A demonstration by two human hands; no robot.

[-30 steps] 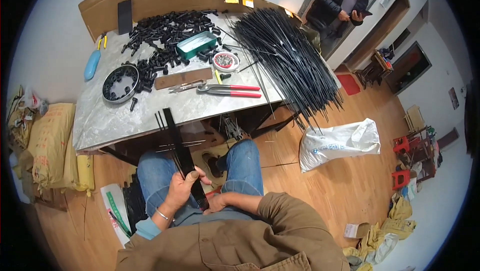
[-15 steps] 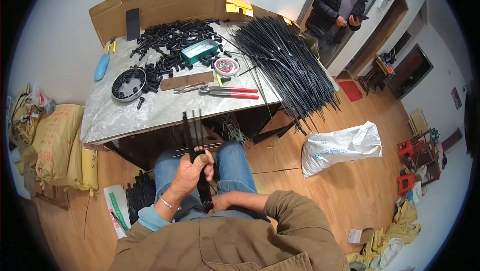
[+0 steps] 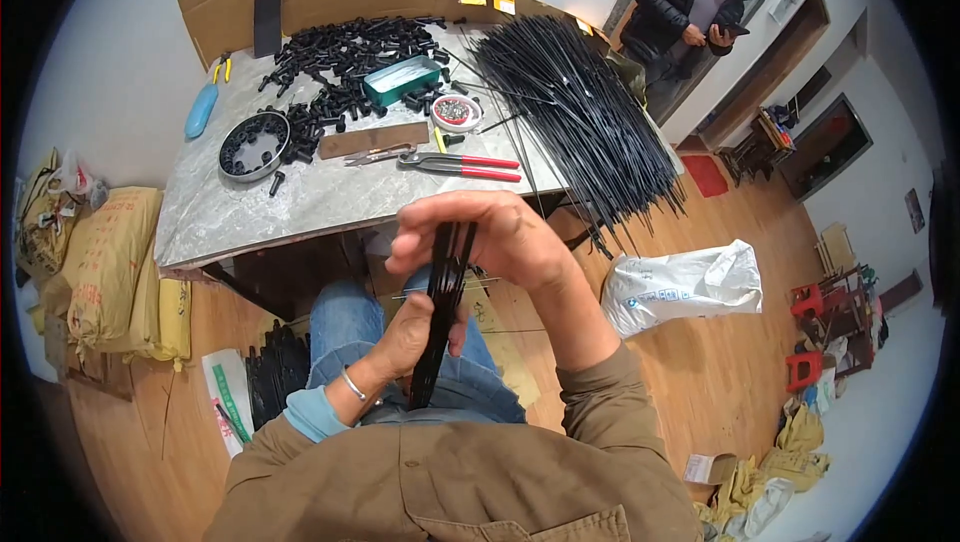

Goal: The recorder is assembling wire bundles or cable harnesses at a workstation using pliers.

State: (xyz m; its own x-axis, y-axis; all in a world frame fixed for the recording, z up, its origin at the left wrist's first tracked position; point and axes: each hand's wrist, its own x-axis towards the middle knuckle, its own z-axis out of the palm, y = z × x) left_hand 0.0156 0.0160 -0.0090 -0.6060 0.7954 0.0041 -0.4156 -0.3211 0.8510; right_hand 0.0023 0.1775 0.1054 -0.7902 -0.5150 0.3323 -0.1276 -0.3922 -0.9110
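Observation:
A bundle of thin black rods (image 3: 436,352) stands nearly upright over my lap. My left hand (image 3: 405,334) is closed round the bundle's middle, thumb on the near side. My right hand (image 3: 505,237) arches over the top end with its fingers stretched out and its palm toward the rods. Whether the palm touches the tips I cannot tell. Beyond my hands, red-handled pincers (image 3: 470,170) lie along the table's (image 3: 330,197) front part. Close to them are a brown flat bar (image 3: 375,140) and a small white bowl (image 3: 457,113) of tiny metal pieces.
Long black rods (image 3: 590,127) overhang the table's right edge. A heap of black bolt-like pieces (image 3: 345,67) surrounds a green box (image 3: 402,80); a round metal dish (image 3: 254,147) sits left. A white sack (image 3: 682,292) lies on the floor. A person (image 3: 680,17) stands at the doorway.
My right hand has left the bundle's lower end near my lap and risen to its top, its fingers now extended. My left hand still holds the rods, slightly lower.

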